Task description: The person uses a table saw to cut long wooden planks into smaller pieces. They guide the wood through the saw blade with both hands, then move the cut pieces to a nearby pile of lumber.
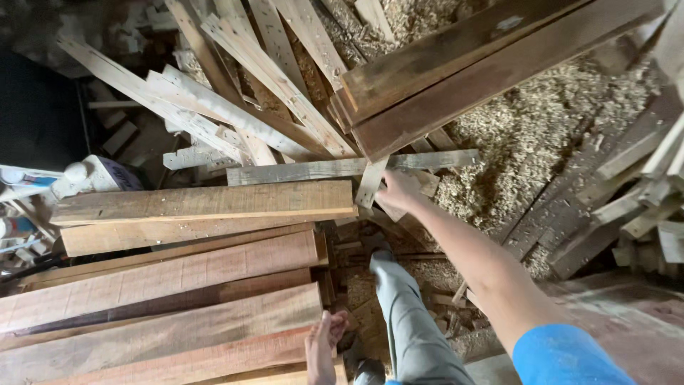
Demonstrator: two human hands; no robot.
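Observation:
My right hand (pixel 399 191) reaches forward and grips the lower end of a short pale wooden strip (pixel 371 180) lying among crossed offcuts. My left hand (pixel 322 348) rests on the end of a reddish plank (pixel 178 335), fingers spread against it. That plank belongs to a stack of long reddish and brown boards (pixel 192 274) on my left. My leg in grey trousers (pixel 407 321) stands between the stack and my right arm.
Two thick dark beams (pixel 470 71) slant from the upper right. Pale thin slats (pixel 235 107) cross at the top. Wood shavings (pixel 527 135) cover the floor on the right, beside grey planks (pixel 627 185). White bottles (pixel 78 175) sit at the left.

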